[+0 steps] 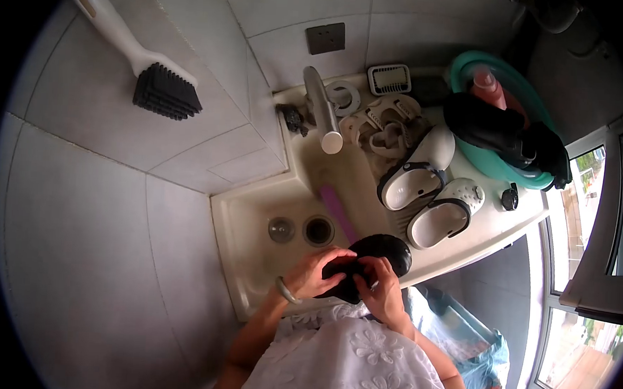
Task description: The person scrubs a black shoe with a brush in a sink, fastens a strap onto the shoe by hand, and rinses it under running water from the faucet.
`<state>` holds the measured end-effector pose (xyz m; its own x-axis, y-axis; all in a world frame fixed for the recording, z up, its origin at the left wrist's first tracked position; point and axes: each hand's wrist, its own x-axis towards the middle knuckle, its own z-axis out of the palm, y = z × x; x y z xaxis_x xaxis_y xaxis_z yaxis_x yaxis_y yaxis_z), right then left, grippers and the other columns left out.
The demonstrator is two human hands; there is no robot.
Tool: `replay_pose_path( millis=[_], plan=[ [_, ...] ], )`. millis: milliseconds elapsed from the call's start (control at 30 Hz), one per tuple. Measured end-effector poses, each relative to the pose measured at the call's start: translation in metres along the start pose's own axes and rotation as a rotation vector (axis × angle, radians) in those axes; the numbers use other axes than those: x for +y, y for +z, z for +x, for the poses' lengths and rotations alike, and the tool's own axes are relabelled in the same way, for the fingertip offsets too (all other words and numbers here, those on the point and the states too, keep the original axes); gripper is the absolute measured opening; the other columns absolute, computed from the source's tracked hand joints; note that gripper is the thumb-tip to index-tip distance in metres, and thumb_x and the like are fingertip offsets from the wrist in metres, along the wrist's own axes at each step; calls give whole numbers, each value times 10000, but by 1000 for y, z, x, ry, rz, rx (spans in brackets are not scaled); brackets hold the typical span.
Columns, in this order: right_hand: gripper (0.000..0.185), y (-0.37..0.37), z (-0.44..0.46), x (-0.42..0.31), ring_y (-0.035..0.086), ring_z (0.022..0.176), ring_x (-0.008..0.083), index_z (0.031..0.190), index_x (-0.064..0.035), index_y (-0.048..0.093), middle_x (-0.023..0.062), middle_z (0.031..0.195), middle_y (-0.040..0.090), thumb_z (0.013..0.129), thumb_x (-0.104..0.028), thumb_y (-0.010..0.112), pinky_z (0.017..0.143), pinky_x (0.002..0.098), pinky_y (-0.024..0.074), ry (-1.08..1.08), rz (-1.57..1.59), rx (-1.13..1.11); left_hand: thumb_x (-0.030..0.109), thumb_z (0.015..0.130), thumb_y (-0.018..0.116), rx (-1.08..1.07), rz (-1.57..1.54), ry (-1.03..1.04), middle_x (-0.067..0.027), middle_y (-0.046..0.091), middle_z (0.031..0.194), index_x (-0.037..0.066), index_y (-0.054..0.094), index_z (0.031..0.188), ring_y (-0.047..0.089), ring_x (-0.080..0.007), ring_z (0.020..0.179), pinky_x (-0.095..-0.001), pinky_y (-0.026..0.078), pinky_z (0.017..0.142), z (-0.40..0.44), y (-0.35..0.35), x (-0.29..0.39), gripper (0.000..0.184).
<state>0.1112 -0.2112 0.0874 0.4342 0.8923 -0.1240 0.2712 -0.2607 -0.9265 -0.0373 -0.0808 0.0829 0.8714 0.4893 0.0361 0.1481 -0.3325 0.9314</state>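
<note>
In front of my body, at the near edge of the sink (pixel 225 250), both hands grip a black shoe (pixel 384 253). Its rounded, shiny end points away to the right. My left hand (pixel 316 273), with a pale bangle on the wrist, has its fingers curled over the left side of the opening. My right hand (pixel 385 291) pinches the near right side, thumb and fingers bent inward. Fingers hide part of the dark opening. Just beyond the shoe, a purple strip (pixel 337 211) lies in the basin; its lower end is hidden.
A faucet (pixel 321 110) overhangs the basin. White clogs (pixel 438 226), beige sandals (pixel 392 125) and a soap dish (pixel 388 79) sit on the counter. A teal basin (pixel 466 69) at right holds black items and a pink bottle (pixel 487 87). A white-handled brush (pixel 165 88) appears upper left.
</note>
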Motion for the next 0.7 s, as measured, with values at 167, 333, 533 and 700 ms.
replay_pose_path(
  millis=[167, 333, 533, 700],
  plan=[
    [282, 3, 2, -4, 583, 818, 303, 1029, -33, 617, 147, 886, 561, 757, -73, 678, 744, 402, 472, -92, -175, -36, 48, 726, 724, -35, 40, -5, -104, 632, 1132, 69, 493, 1295, 616, -293, 1033, -374, 499, 902, 2, 1, 0, 614],
    [269, 2, 3, -2, 580, 816, 305, 1002, -30, 599, 145, 883, 559, 751, -75, 684, 737, 404, 469, -97, -205, -49, 57, 706, 751, -86, -30, -36, -101, 608, 1188, 92, 434, 1359, 610, -290, 1051, -370, 492, 912, 3, -1, -8, 726],
    [284, 4, 4, -3, 584, 778, 312, 992, -26, 577, 144, 862, 561, 756, -110, 710, 681, 400, 474, -137, -186, -35, -156, 735, 593, -85, -214, 0, -124, 460, 1338, 67, 292, 1421, 601, -260, 1126, -332, 496, 925, 0, 5, 7, 781],
    [213, 5, 5, 0, 579, 693, 310, 878, 19, 588, 146, 826, 570, 756, -105, 710, 607, 388, 470, -64, -134, 17, -177, 735, 553, -44, -421, -57, -128, 393, 1407, 46, 284, 1401, 569, -288, 1175, -342, 498, 935, -5, 10, 0, 751]
  ],
)
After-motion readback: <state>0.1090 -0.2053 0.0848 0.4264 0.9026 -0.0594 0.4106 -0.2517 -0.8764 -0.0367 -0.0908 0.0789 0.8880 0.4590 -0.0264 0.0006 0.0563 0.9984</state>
